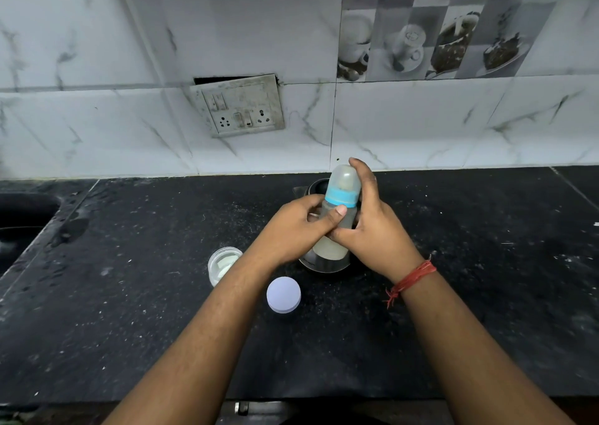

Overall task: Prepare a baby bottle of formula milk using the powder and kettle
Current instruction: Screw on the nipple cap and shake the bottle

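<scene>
Hands I counted: two, the left hand (296, 227) and the right hand (372, 230)
Baby bottle (340, 204): one
Kettle (319, 262): one
Open powder jar (223, 264): one
Loose white lid (283, 294): one
Wall socket plate (240, 107): one

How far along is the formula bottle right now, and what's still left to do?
Looks nearly done: the baby bottle holds cloudy liquid, with its blue collar and clear cap on. In hand: the left hand and right hand both grip it above the kettle. Left: probably mixing, then putting the lid back on the open powder jar.
</scene>
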Available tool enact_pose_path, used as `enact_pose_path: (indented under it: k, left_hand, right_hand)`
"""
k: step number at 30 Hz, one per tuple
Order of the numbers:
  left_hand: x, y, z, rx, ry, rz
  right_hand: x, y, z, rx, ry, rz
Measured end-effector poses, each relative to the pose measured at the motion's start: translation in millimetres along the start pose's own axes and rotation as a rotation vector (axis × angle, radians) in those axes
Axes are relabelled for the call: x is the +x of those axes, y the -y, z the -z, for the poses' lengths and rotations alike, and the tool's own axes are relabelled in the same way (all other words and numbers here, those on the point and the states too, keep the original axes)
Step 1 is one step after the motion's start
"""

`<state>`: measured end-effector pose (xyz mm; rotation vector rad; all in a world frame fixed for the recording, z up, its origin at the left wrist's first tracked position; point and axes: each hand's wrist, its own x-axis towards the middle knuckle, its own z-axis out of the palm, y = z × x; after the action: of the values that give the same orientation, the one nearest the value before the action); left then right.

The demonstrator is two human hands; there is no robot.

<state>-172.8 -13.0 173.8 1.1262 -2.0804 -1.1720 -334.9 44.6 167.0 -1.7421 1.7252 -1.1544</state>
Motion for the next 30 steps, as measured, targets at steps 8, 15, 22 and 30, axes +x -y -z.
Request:
enact_pose_path:
  k: [8,15,22,30]
  left_hand:
    - [-2,37,0,0.324,-0.349,-0.125]
    - [0,58,-3,0.865,-0.356,-0.065]
    - [8,55,-5,0.841,-0.343,-0.022]
    - [14,47,-2,0.781,-0.371,-0.023]
  right_hand:
    - [-4,-22,20,0.332,-0.071,-0.153]
    - [2,-25,48,0.680,-0.424,-0.255]
    - [-7,-24,34,0.677,-0.085,-0.269]
    - [0,-30,40,0.802,-0.484,-0.274]
